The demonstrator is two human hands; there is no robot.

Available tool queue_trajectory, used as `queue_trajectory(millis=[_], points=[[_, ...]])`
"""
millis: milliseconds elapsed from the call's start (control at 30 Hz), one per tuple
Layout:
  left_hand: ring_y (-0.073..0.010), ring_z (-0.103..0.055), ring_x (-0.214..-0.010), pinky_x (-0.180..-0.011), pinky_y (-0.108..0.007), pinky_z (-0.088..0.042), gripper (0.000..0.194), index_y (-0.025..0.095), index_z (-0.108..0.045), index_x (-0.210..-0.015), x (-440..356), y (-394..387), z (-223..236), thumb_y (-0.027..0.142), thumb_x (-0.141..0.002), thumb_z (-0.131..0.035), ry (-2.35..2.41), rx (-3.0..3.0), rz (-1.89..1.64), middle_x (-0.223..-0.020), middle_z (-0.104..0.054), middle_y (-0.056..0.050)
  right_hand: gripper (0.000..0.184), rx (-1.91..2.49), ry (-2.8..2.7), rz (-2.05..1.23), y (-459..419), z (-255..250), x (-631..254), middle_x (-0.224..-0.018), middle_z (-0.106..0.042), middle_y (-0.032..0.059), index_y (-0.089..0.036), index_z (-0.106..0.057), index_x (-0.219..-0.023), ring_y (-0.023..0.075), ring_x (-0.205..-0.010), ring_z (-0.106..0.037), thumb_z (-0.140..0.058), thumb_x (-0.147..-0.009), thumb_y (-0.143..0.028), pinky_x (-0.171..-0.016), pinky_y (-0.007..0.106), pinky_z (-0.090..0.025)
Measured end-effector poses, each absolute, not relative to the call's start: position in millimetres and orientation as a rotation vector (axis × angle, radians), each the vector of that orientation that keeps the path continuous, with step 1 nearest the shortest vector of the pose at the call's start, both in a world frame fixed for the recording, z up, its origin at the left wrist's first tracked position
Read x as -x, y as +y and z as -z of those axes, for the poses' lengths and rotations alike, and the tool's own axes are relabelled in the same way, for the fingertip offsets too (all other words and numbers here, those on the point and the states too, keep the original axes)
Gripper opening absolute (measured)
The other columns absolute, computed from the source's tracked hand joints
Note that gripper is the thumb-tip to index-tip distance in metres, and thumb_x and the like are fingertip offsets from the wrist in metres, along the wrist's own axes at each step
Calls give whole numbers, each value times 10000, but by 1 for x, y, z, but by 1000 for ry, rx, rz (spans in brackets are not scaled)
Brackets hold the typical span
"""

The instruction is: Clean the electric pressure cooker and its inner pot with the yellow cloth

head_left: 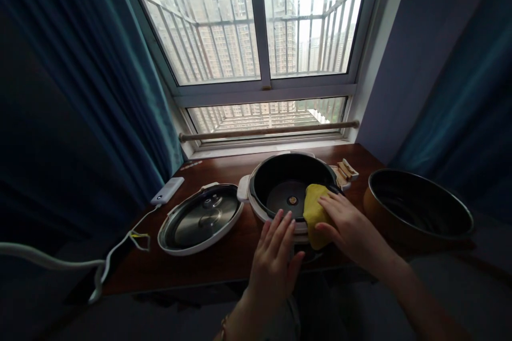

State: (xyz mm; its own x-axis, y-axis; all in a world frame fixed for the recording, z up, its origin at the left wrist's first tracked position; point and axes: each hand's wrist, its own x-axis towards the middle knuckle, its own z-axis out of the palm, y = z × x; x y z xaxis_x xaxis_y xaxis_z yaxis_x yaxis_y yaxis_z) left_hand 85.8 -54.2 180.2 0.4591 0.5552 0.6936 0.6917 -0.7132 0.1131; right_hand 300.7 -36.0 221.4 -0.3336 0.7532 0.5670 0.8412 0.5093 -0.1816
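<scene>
A white cooker (243,189) with a dark, round interior stands in the middle of the table, its top uncovered. My right hand (347,226) is closed on a yellow cloth (316,213), which drapes over the cooker's front right rim. At the front rim is my left hand (276,258), fingers stretched out and holding nothing; whether it touches the cooker I cannot tell. Left of the cooker, the detached lid (204,217) lies with its shiny metal inner side up. To the right sits the dark inner pot (418,205).
A white power strip (168,190) and its white cable (48,261) lie at the table's left. Behind the cooker's right side is a small wooden item (347,170). A barred window (264,26) rises behind the brown table (136,272), between blue curtains (92,58).
</scene>
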Motion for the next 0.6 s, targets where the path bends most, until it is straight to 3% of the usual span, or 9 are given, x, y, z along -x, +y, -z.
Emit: queue_trajectory(millis=[100,233,433,600], points=[[-264,-273,-1328,-1054,-469,-297,527,127,-304,-1349,-87,-38,-168,277,-870,-461,-1180,2520,1014,-1367,-422,-148,366,1368,-2206,224,-24,-206,-292,-1042,-608,136,-124,-576,-1039,281,-1083,-491,-514,-830,-419,-966,467,-384],[-254,-268,-1331,-1058,-473,-282,532,141,-293,-1359,-79,-33,-160,248,-866,-461,-1196,2551,957,-1374,-417,-140,295,1385,-2190,229,-27,-199,-278,-868,-587,100,-154,-571,-854,250,-920,-510,-493,-832,-437,-948,466,-356],[-243,-279,-1328,-1066,-473,-279,537,145,-291,-1359,-77,-40,-160,208,-854,-461,-1175,2584,1012,-1376,-417,-127,415,1335,-2169,313,-18,-191,-260,-752,-555,81,-161,-534,-754,225,-750,-480,-477,-794,-570,-764,403,-389],[-245,-340,-1298,-1056,-481,-299,545,187,-274,-1378,-61,-62,-153,187,-859,-444,-1205,2574,1094,-1356,-447,-109,454,1161,-2174,363,-12,-183,-273,-713,-556,66,-166,-525,-736,208,-720,-483,-474,-774,-615,-746,380,-377]])
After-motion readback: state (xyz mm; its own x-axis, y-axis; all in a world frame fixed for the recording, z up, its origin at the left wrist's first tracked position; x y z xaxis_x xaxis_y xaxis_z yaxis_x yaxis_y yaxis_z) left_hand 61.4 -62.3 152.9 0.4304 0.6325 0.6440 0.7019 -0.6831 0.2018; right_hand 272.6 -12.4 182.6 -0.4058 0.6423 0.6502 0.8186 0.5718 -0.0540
